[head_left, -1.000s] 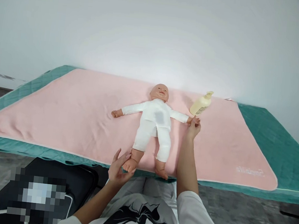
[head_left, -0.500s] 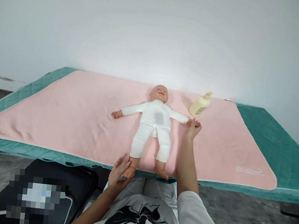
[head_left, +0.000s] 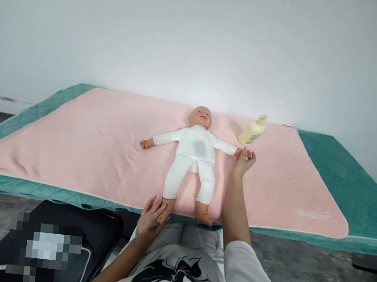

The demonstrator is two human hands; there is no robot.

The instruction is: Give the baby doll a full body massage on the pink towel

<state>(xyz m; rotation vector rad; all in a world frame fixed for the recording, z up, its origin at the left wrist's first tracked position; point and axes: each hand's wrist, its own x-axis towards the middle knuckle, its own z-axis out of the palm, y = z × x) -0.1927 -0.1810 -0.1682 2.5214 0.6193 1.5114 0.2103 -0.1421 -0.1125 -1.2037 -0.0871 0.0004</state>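
A baby doll [head_left: 185, 172] with a white cloth body lies face up, arms spread and feet toward me. At the near edge, my left hand [head_left: 149, 220] lies against the doll's foot [head_left: 166, 211] on the left, its fingers stretched out along it. My right hand [head_left: 246, 162] has its fingers curled round the doll's hand [head_left: 238, 152] on the right, partly covering it. Just beyond that hand stands a pale yellow pump bottle [head_left: 252, 132] with dark print on its side.
A pink blanket [head_left: 90, 144] covers most of a green quilted mattress [head_left: 349, 176], which backs onto a white wall [head_left: 199, 39]. Below the near edge at left is a black surface [head_left: 76, 216] with a blurred-out object and a white cable [head_left: 87, 262].
My right hand's fingers have shifted slightly at the doll's hand. The left hand stays by the foot with a tiny movement of its fingers.
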